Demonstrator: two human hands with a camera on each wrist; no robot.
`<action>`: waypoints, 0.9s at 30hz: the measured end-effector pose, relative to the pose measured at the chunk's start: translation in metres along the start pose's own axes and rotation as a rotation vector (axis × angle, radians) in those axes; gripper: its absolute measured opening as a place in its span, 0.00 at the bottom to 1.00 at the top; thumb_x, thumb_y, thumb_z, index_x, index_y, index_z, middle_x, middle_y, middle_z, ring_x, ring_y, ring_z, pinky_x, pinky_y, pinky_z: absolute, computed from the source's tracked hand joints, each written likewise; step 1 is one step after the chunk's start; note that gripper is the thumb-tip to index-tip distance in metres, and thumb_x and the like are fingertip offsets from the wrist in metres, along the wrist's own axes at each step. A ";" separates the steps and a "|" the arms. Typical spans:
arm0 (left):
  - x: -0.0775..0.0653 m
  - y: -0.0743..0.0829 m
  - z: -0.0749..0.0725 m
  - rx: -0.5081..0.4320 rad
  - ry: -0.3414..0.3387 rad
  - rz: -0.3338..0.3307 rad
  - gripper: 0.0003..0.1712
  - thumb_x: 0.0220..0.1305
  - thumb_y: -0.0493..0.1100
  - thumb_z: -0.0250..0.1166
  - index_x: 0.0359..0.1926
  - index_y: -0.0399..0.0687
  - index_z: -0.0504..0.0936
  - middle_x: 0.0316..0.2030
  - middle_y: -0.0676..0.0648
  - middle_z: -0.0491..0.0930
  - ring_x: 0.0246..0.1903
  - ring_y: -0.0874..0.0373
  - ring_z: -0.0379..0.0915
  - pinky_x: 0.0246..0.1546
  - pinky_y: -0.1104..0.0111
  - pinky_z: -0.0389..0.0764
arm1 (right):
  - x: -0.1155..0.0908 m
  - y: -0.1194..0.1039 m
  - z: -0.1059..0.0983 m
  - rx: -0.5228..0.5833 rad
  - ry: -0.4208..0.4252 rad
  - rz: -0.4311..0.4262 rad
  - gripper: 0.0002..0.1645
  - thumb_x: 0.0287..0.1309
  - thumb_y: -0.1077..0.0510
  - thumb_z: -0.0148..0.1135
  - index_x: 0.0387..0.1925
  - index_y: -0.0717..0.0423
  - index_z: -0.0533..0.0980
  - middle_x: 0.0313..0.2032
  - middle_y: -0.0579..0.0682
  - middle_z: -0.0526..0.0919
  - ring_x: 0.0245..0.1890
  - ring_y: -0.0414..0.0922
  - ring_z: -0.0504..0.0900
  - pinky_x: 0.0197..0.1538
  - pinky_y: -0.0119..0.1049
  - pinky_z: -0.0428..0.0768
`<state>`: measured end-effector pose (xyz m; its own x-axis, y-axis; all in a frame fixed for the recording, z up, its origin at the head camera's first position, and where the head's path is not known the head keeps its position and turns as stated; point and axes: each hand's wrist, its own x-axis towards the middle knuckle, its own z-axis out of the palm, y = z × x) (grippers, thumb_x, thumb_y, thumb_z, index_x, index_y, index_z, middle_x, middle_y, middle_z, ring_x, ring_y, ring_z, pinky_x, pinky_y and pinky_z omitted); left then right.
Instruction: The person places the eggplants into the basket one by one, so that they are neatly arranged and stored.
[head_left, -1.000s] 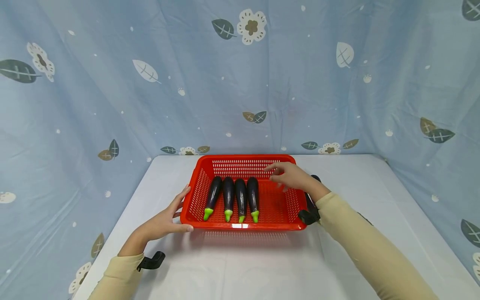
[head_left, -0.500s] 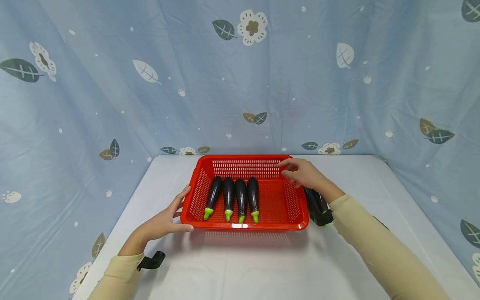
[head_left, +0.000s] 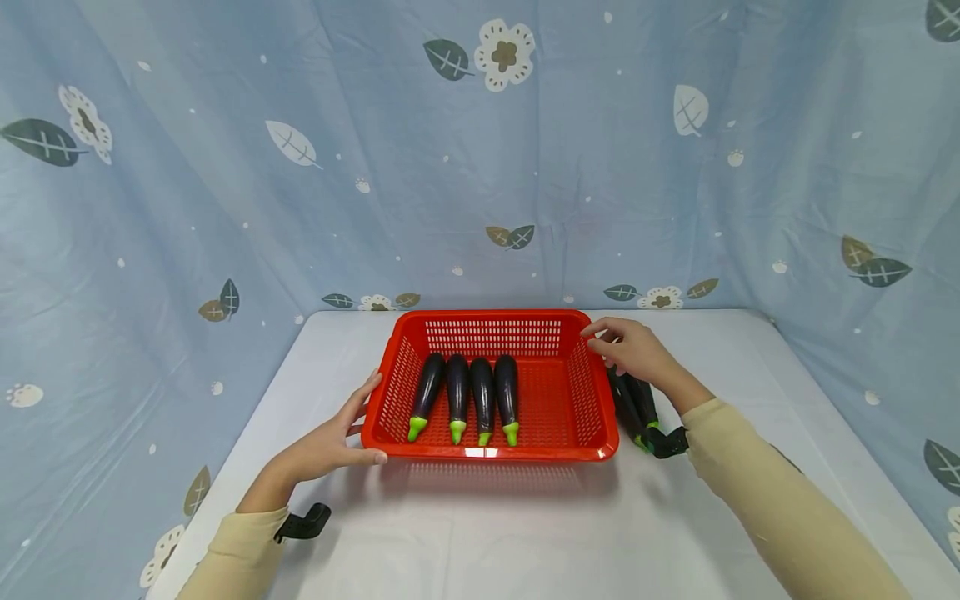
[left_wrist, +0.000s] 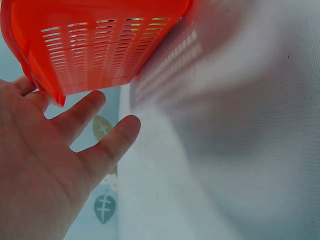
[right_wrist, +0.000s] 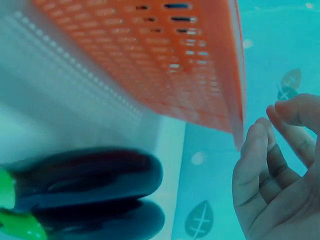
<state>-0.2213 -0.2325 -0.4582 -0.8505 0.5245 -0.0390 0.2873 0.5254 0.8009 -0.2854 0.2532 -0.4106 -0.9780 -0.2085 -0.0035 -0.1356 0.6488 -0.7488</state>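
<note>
A red slotted plastic basket stands on the table with several dark eggplants side by side in its left half, green stems toward the front. My left hand is at the basket's left end, its thumb near the front corner. In the left wrist view its fingers are spread and fairly straight beside the basket wall. Over the basket's right rim, my right hand hovers with loosely bent fingers and nothing between them. Two more eggplants lie on the table below it, right of the basket.
A white cloth covers the table. Behind and beside it hangs a blue curtain with leaves and flowers. Each wrist carries a black camera mount, such as the left mount.
My right hand has moved right, from above the inside of the basket to over its right rim, uncovering the two eggplants outside. The left hand and the basket have stayed put.
</note>
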 end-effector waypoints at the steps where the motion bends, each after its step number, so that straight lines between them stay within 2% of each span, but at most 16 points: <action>1: 0.000 0.000 0.000 0.000 0.000 -0.002 0.63 0.49 0.50 0.72 0.73 0.63 0.34 0.72 0.60 0.30 0.67 0.48 0.49 0.57 0.54 0.67 | 0.000 0.003 -0.001 -0.003 0.006 0.004 0.16 0.63 0.51 0.55 0.51 0.49 0.75 0.35 0.55 0.79 0.26 0.50 0.77 0.29 0.45 0.81; 6: 0.001 -0.001 0.000 -0.008 0.003 -0.001 0.63 0.49 0.49 0.72 0.73 0.63 0.34 0.72 0.60 0.30 0.67 0.48 0.48 0.57 0.51 0.66 | -0.003 0.016 -0.003 -0.002 0.031 0.022 0.16 0.62 0.50 0.55 0.51 0.48 0.75 0.35 0.56 0.78 0.26 0.51 0.77 0.28 0.42 0.81; 13: 0.001 -0.001 0.000 -0.011 -0.002 0.000 0.63 0.49 0.49 0.72 0.73 0.63 0.34 0.72 0.60 0.30 0.67 0.48 0.49 0.57 0.52 0.66 | -0.011 0.036 -0.007 -0.048 0.059 0.055 0.18 0.63 0.51 0.55 0.52 0.50 0.74 0.39 0.58 0.79 0.30 0.52 0.78 0.29 0.37 0.81; 18: 0.001 0.000 0.001 -0.010 0.002 -0.002 0.63 0.49 0.49 0.72 0.73 0.63 0.34 0.72 0.59 0.30 0.67 0.48 0.48 0.57 0.53 0.67 | -0.018 0.051 -0.014 -0.070 0.081 0.096 0.21 0.63 0.49 0.55 0.55 0.52 0.73 0.44 0.60 0.78 0.36 0.53 0.79 0.36 0.42 0.82; 22: 0.001 -0.001 0.001 -0.012 0.001 0.001 0.63 0.49 0.49 0.72 0.73 0.63 0.34 0.72 0.59 0.30 0.67 0.47 0.48 0.57 0.53 0.66 | -0.022 0.065 -0.018 -0.077 0.091 0.133 0.23 0.63 0.49 0.55 0.57 0.52 0.71 0.50 0.62 0.74 0.45 0.57 0.76 0.40 0.45 0.81; 27: 0.001 -0.002 0.002 -0.021 0.000 -0.002 0.63 0.49 0.49 0.72 0.73 0.63 0.34 0.72 0.60 0.30 0.67 0.47 0.48 0.57 0.50 0.66 | -0.024 0.081 -0.018 -0.057 0.055 0.206 0.27 0.62 0.50 0.56 0.61 0.52 0.67 0.58 0.66 0.67 0.52 0.61 0.72 0.44 0.46 0.80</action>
<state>-0.2221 -0.2317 -0.4606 -0.8513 0.5230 -0.0406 0.2760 0.5124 0.8132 -0.2761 0.3239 -0.4596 -0.9930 -0.0279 -0.1151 0.0607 0.7143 -0.6972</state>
